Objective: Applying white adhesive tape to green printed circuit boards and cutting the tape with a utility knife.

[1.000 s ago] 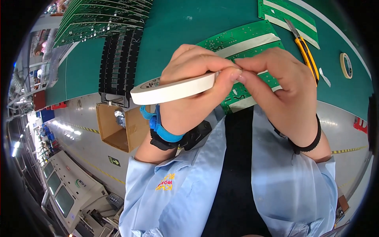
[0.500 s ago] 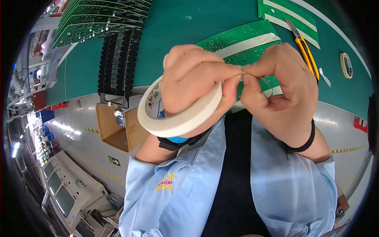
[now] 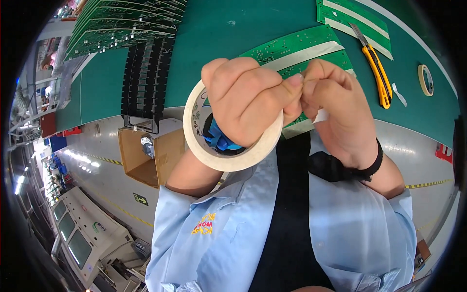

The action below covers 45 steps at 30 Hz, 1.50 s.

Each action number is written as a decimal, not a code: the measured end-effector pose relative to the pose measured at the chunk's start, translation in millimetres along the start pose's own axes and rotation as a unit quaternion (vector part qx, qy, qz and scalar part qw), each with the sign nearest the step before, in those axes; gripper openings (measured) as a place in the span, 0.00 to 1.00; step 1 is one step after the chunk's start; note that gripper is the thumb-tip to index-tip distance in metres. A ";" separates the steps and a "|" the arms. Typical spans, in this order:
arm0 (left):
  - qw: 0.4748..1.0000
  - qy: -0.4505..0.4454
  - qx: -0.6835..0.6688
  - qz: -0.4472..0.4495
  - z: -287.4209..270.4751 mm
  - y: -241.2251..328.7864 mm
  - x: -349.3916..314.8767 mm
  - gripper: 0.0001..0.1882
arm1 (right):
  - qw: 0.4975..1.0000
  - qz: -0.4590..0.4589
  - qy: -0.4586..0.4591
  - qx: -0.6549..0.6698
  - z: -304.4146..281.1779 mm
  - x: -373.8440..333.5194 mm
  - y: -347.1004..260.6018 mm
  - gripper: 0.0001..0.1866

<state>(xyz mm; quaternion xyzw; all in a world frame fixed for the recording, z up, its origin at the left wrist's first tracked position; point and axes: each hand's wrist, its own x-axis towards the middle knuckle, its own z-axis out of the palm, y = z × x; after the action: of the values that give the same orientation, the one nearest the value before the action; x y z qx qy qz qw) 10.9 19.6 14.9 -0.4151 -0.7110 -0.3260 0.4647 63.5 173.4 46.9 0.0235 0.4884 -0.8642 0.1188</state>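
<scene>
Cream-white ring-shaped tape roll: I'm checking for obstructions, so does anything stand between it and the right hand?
Yes, the left hand: it passes through the tape roll, and its bent fingers lie between the roll and the right hand. Nothing else visible does.

bright glare on floor [image 3: 104,173], black curved edges

Downward head view (wide fisheye)
</scene>
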 end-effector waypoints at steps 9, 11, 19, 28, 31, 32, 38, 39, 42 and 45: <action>0.992 -0.033 -0.071 -0.097 -6.2 -9.7 2.1 0.07 | 0.988 -0.141 0.007 0.065 -14.2 5.1 -8.3 0.08; 0.982 -0.007 -0.108 -0.154 -4.8 -10.9 2.4 0.06 | 0.984 -0.175 0.041 0.005 -29.3 3.3 -15.8 0.10; 0.780 -0.047 -0.327 -0.531 -20.2 8.4 13.9 0.06 | 0.861 -0.241 0.328 -0.306 -104.7 -39.6 -27.7 0.14; 0.836 -0.074 -0.248 -0.485 -16.9 2.9 4.8 0.08 | 0.805 -0.144 0.392 -0.421 -178.5 -85.0 -45.3 0.19; 0.829 -0.092 -0.262 -0.486 -18.3 2.4 2.2 0.08 | 0.798 -0.084 0.339 -0.491 -189.8 -97.0 -45.6 0.20; 0.826 -0.104 -0.257 -0.491 -17.7 1.6 0.7 0.08 | 0.795 -0.081 0.342 -0.494 -190.8 -94.5 -46.8 0.20; 0.825 -0.126 -0.245 -0.494 -16.3 4.9 -1.7 0.07 | 0.705 0.004 0.324 -0.631 -209.3 -76.3 -46.9 0.21; 0.827 -0.131 -0.243 -0.489 -16.6 5.1 -1.8 0.07 | 0.682 0.013 0.318 -0.658 -212.3 -75.0 -46.3 0.21; 0.830 -0.134 -0.239 -0.486 -19.3 3.6 -2.8 0.06 | 0.606 0.034 0.309 -0.732 -212.9 -68.9 -50.5 0.22; 0.828 -0.130 -0.243 -0.489 -19.7 3.9 -3.4 0.06 | 0.560 0.042 0.321 -0.763 -226.0 -76.6 -53.3 0.22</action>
<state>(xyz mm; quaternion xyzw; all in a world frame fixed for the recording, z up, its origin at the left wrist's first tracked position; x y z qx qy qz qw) 22.8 3.7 19.1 -0.1514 -0.7729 -0.6154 0.0323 108.7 405.7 -14.2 0.2203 0.9697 -0.0992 -0.0356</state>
